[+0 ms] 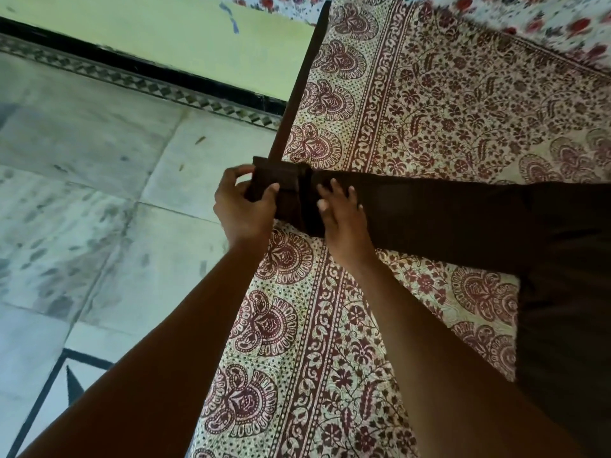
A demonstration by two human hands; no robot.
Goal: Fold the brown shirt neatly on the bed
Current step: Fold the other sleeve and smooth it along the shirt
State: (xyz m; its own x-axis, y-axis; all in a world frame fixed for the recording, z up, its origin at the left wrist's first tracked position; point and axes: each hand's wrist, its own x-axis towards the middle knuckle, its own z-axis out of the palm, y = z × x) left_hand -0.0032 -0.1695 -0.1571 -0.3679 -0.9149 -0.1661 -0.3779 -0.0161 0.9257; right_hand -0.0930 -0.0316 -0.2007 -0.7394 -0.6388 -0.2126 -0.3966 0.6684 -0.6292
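The brown shirt [496, 233] lies on the bed [429, 104], its body at the right edge of view and one long sleeve stretched left to the bed's edge. My left hand [243, 209] grips the sleeve's cuff [277, 180], thumb on top and fingers curled around its end. Just right of the cuff, my right hand [344, 213] rests flat on the sleeve with fingers spread, pressing it onto the bed.
A cream bedcover with maroon floral print covers the bed. The bed's dark wooden side rail [297, 94] runs from the cuff toward the top. Left of it is marble floor [82, 193] and a pale green wall [198, 38]. A red-flowered cloth [529, 18] lies at top right.
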